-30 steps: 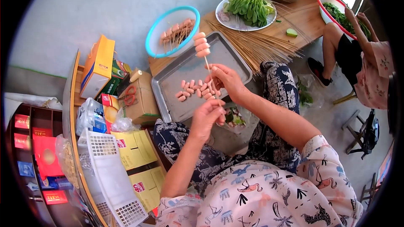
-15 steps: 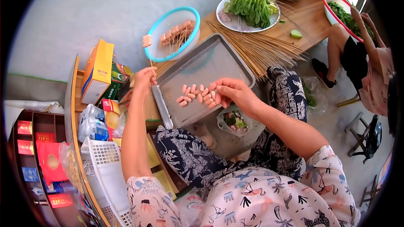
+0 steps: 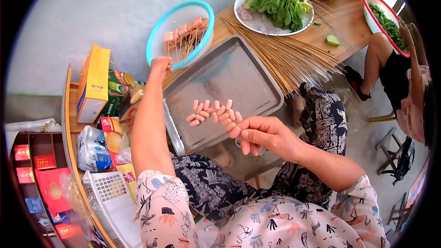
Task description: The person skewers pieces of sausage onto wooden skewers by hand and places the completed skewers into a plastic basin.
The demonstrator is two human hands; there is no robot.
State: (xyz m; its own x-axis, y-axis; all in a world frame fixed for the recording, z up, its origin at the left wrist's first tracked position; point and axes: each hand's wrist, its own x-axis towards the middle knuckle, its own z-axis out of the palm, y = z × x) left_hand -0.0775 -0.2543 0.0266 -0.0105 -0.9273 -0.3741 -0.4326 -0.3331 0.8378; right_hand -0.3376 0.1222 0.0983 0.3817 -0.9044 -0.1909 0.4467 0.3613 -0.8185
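Over the last second, the loaded stick [image 3: 168,37] went from above the metal tray [image 3: 243,71] to the blue-rimmed basin [image 3: 211,17], where it appeared to lie beside the other sausage sticks [image 3: 190,28]. The left hand [image 3: 161,64] had travelled with it and was at the near rim, its fingers curled, seemingly pinching the stick's lower end. That looked like one more added to the batch. The right hand [image 3: 262,134] had drawn back slightly to the tray's near edge, thumb against forefinger; whether it held anything could not be told. The loose sausage pieces [image 3: 221,110] lay on the tray, just beside its fingertips
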